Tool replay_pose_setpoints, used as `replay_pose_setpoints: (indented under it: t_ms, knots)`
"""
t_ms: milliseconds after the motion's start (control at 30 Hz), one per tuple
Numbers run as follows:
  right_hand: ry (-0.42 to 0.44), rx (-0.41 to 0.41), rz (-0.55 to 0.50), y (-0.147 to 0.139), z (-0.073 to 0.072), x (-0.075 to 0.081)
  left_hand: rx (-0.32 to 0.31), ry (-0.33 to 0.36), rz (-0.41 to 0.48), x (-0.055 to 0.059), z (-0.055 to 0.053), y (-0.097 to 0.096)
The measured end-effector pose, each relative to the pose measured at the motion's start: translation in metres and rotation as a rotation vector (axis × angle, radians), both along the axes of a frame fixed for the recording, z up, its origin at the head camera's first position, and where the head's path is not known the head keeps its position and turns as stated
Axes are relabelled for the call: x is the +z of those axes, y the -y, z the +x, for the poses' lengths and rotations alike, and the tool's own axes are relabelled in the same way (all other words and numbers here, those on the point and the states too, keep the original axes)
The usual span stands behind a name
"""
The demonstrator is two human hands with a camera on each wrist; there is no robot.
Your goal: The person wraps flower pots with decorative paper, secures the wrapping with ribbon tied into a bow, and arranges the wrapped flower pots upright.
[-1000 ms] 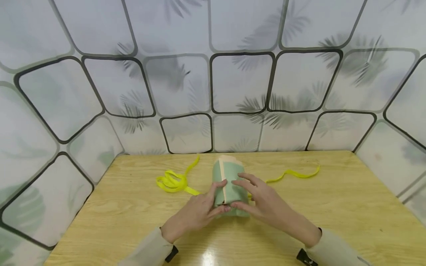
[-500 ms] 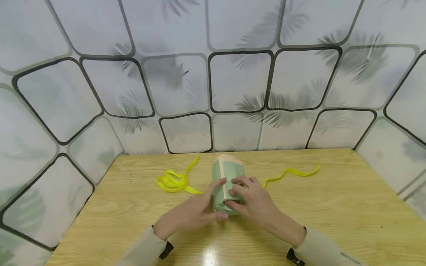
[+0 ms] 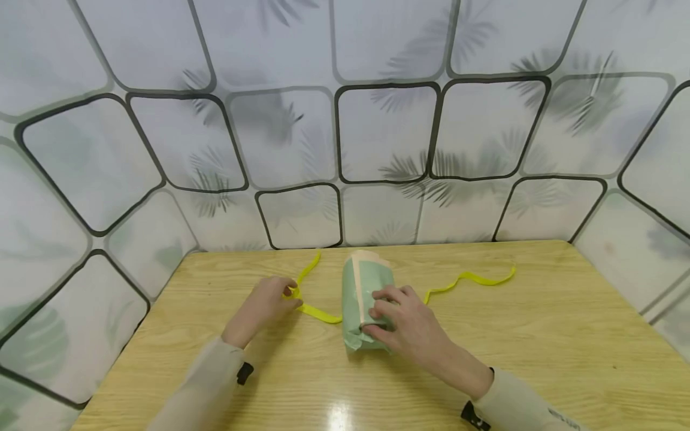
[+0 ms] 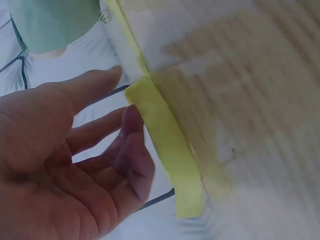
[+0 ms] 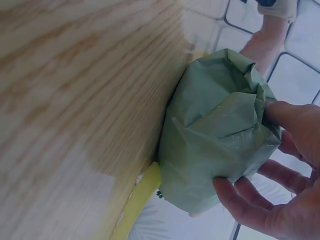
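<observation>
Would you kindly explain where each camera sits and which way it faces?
Head: on the head, facing forward and down at the table, green parcel and yellow ribbon; left hand, right hand and sleeves show.
Left wrist: on that wrist, facing the yellow ribbon; left hand shows.
Right wrist: on that wrist, facing the green parcel's crumpled end; right hand shows, left forearm beyond.
Wrist views share: table, green parcel, yellow ribbon.

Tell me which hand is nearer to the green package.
Right. The right hand touches the green package; the left hand is apart from it, off to the person's left, at the yellow ribbon.
</observation>
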State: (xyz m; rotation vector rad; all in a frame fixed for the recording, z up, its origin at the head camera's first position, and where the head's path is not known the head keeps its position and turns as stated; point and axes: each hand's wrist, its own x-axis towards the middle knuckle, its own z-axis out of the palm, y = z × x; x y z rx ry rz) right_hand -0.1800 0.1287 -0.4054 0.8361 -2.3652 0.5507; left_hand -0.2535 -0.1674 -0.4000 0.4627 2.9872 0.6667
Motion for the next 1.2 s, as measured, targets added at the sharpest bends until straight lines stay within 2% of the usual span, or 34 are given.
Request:
replay_pose_setpoints:
  t_ms: [100,200,400,567,733,900,1000,1067,1200]
  knots:
    - [-0.006,0.003,0.005,-0.001,0.000,0.000,-0.005,-0.018,-0.035,-0.007,0.002,0.002]
    - [-0.006,0.006,0.008,-0.002,0.000,0.000,-0.001,-0.082,-0.030,-0.006,0.005,0.006]
    - [-0.004,0.005,0.010,-0.002,0.000,0.001,0.060,-0.126,0.033,0.019,0.013,0.019]
    - [-0.006,0.008,0.008,-0.003,0.000,0.001,0.087,-0.217,0.088,0.039,0.022,0.022]
    - [-0.013,0.017,0.003,-0.003,0.000,0.001,0.083,-0.282,0.226,0.046,0.023,0.015]
    - [-0.014,0.022,-0.007,-0.003,-0.001,0.000,0.077,-0.293,0.446,0.051,0.024,-0.005]
    - [-0.006,0.027,-0.015,-0.003,-0.001,0.000,0.016,-0.292,0.575,0.057,0.025,-0.019]
    - [-0.004,0.028,-0.016,-0.003,-0.001,0.001,-0.041,-0.283,0.628,0.061,0.026,-0.030]
    - [-0.012,0.033,-0.017,-0.005,-0.001,0.000,-0.209,-0.293,0.641,0.063,0.026,-0.052]
